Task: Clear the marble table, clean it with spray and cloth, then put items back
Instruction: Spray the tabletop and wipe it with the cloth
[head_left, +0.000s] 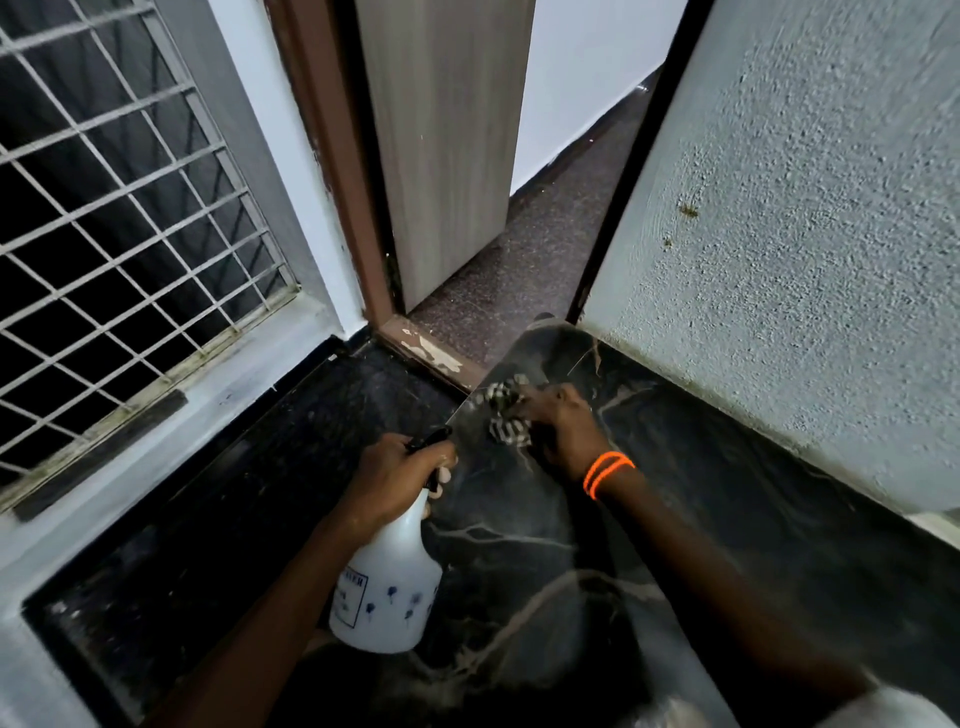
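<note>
My right fingers (535, 402) press the checked cloth (501, 410) onto the marble desk (727, 493)'s far corner; left fingers (415, 457) clamp the spray bottle (387, 587). Wiping outward, I risk pushing the cloth over the edge.

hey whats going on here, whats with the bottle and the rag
A person is cleaning a dark marble table set against a textured wall. The left hand grips a white spray bottle by its trigger head, held over the table's left edge. The right hand, with orange bands at the wrist, presses a black-and-white checked cloth onto the far end of the marble near the doorway. No other items show on the tabletop in this view.
</note>
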